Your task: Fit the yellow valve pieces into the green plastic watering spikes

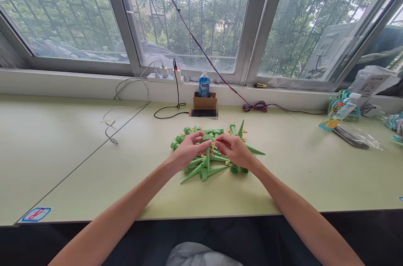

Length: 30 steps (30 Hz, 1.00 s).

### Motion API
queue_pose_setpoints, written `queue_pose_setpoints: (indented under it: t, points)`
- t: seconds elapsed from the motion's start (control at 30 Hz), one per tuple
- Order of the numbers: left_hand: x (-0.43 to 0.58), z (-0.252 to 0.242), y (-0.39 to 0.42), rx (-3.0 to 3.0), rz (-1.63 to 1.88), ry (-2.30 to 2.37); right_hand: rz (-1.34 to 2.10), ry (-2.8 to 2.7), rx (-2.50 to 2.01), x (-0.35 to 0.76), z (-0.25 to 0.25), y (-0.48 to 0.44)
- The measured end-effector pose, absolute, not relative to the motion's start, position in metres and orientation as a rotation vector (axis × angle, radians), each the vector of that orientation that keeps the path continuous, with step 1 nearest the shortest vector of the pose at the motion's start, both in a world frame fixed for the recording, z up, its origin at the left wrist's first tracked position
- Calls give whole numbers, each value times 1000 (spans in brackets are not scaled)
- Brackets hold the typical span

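Observation:
Several green plastic watering spikes (217,169) lie in a loose pile on the table, with small yellow valve pieces among them. Above the pile, my left hand (189,148) is closed round one green watering spike (208,157), its wide cap up and its point down. Fingertips of my right hand (234,148) pinch a small yellow valve (213,143) at the side of that spike, just under the cap. Whether the valve sits in the spike or only touches it, I cannot tell.
Behind the pile stands a small brown box (205,101) with a blue bottle (204,84) at it. Cables (255,106) run along the back, and a power strip (160,77) rests at the window sill. To the right are a drink bottle (340,111) and a phone (350,136).

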<state>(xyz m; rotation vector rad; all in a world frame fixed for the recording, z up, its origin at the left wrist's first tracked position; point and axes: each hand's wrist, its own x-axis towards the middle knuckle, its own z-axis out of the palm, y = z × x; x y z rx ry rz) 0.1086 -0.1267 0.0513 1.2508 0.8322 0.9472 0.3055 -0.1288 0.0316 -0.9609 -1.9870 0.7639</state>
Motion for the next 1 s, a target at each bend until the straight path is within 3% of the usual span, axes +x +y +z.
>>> queue_pose_setpoints:
  t: [1.0]
  points:
    - [110,55,-130,1249,943,855,761,-1978,-948,305,32,-130]
